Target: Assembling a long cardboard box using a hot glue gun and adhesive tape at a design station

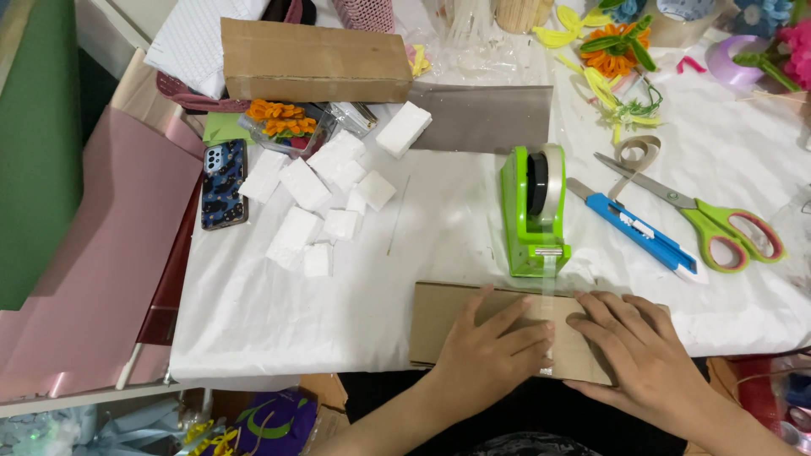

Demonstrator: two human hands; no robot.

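Note:
A flat brown cardboard piece (439,317) lies at the near edge of the white-covered table (279,321). My left hand (490,355) rests palm down on its middle, fingers spread. My right hand (642,350) presses flat on its right part. A strip of clear tape (549,279) runs from the green tape dispenser (532,211) down onto the cardboard between my two hands. Neither hand grips anything.
Green-handled scissors (701,215) and a blue utility knife (634,228) lie right of the dispenser. Several white foam blocks (312,194), a phone (224,183) and a long cardboard box (317,61) sit to the left and behind. Paper flowers (617,46) and ribbon are at the far right.

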